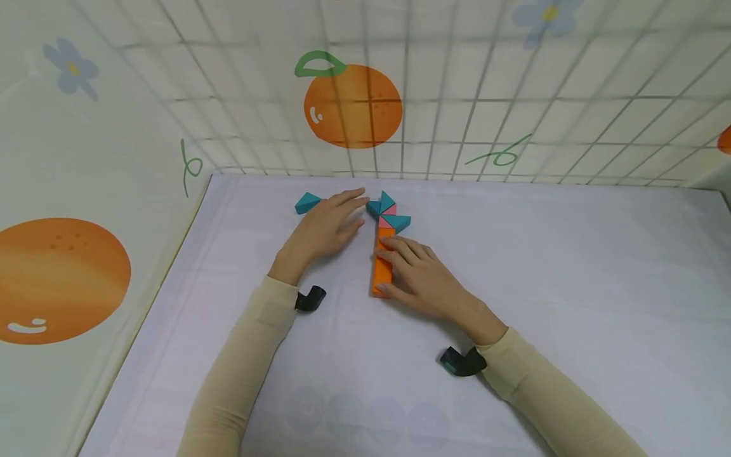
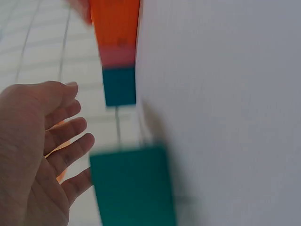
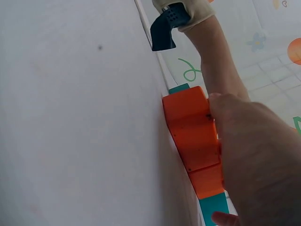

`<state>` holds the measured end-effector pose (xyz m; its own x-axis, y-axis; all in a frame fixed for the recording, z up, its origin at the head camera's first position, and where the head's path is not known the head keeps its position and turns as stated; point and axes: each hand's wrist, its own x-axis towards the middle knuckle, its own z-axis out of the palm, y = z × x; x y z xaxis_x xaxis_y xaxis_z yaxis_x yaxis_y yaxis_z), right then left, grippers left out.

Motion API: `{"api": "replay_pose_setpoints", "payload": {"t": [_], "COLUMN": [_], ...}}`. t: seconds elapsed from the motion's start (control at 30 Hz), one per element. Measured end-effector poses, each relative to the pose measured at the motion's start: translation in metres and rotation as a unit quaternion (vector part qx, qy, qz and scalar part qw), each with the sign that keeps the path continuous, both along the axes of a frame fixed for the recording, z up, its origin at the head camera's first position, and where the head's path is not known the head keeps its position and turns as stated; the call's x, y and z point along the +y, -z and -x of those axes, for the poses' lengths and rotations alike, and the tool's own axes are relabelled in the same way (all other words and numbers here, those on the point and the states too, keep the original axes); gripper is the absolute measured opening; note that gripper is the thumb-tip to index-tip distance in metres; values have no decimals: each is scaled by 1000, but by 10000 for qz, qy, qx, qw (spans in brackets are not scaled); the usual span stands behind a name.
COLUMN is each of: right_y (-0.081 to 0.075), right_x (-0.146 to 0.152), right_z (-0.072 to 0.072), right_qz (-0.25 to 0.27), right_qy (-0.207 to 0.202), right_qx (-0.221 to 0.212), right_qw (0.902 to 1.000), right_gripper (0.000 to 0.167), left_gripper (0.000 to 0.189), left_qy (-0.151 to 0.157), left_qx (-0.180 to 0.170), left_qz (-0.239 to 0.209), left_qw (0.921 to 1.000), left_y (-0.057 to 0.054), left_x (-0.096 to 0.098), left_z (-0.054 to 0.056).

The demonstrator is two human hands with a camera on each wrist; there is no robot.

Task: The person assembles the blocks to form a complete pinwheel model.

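Left hand (image 1: 327,223) loosely spread, right hand (image 1: 425,276) resting on my orange plastic-looking strip (image 1: 382,271). Strip's probably done; plastic-looking teal wedge (image 1: 307,203) left of it isn't.

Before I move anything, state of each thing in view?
Left hand: open, holding nothing.
Orange blocks: end to end in a row.
Right hand: fingers resting on that row.
Pink triangular blocks: at the row's far end.
Teal triangular blocks: fanned around the pink.
Lone teal block: lying apart.
Wrist cameras: worn, one per wrist.
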<state>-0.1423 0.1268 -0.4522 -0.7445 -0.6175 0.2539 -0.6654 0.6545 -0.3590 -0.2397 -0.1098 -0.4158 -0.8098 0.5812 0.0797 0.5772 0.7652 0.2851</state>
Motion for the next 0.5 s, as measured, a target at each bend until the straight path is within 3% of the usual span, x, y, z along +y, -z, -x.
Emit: {"api": "replay_pose_setpoints", "payload": {"t": [0.27, 0.5], "right_y": [-2, -1], "right_x": [-1, 0], "right_z": [0, 0], "right_qz": [9, -30], "right_qy": [-1, -9], "right_qx": [-83, -55], "right_qw": [10000, 10000], "right_gripper": [57, 56], "left_gripper": [51, 48], "left_qy": [-660, -1152], "left_qx": [25, 82], "left_qz": [-335, -39], "left_qw": [9973, 9933], "left_y": [-16, -13], "left_x": [-47, -78], "left_z": [14, 21]}}
